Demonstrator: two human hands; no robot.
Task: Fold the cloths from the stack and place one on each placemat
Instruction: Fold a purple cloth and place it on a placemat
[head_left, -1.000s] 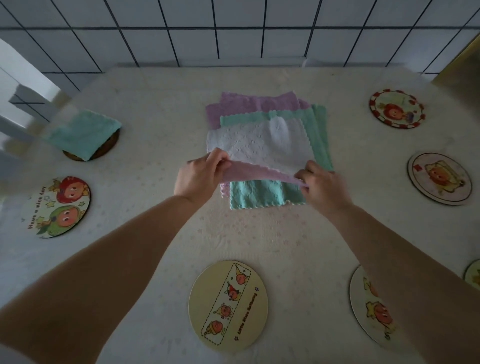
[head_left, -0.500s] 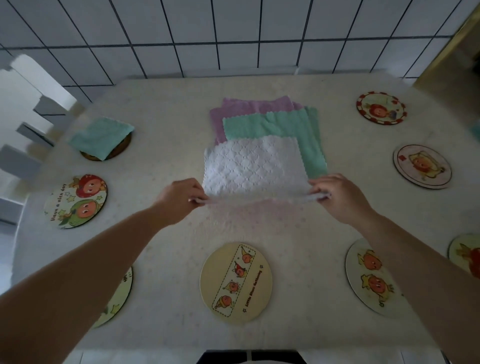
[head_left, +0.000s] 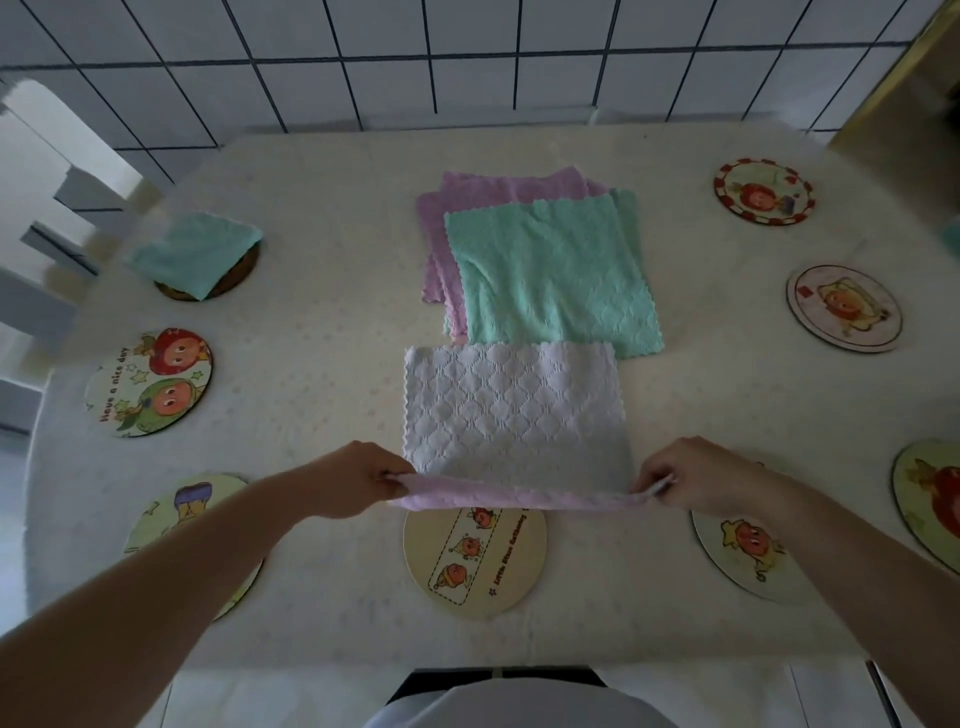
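Observation:
A pale lilac cloth (head_left: 511, 410) with a white quilted face lies stretched toward me on the table, its far edge flat. My left hand (head_left: 358, 480) pinches its near left corner and my right hand (head_left: 701, 475) pinches its near right corner, both lifted a little above the table. Behind it sits the stack of cloths (head_left: 540, 265), a green one on top of purple ones. A folded green cloth (head_left: 195, 254) rests on the far-left placemat (head_left: 228, 283). The near middle placemat (head_left: 475, 561) lies just below the held edge.
Round picture placemats ring the table: two at the left (head_left: 148, 382) (head_left: 176, 512), two at the far right (head_left: 763, 192) (head_left: 844, 309), two at the near right (head_left: 748, 551) (head_left: 930, 499). A white chair (head_left: 47, 218) stands at the left; a tiled wall is behind.
Both hands have drawn the lilac cloth off the stack and toward me. It now lies in front of the stack, which shows a green cloth on top.

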